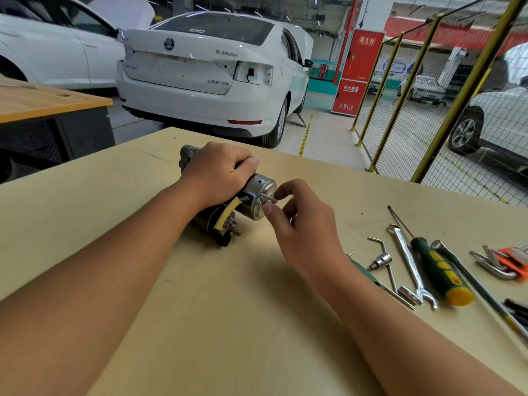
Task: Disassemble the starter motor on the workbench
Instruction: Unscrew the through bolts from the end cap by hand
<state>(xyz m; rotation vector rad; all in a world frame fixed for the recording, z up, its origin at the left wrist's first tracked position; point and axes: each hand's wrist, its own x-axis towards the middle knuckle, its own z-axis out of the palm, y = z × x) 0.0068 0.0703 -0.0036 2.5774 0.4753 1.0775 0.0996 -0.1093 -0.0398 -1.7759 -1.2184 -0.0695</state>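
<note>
Item: starter motor (228, 201), lying on its side at frame centre on the workbench (200, 310). My left hand (220, 170) grips its body from above, fingers curled round it. My right hand (297, 221) pinches a small bolt (270, 199) protruding from the silver end cap (261, 195). Lower right: green-handled screwdriver (437, 267), combination wrench (411, 264), hex keys (497, 262).

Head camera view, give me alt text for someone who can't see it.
A person's left hand grips a starter motor lying on a workbench while the right hand pinches a bolt at its silver end. Hand tools lie to the right.
</note>
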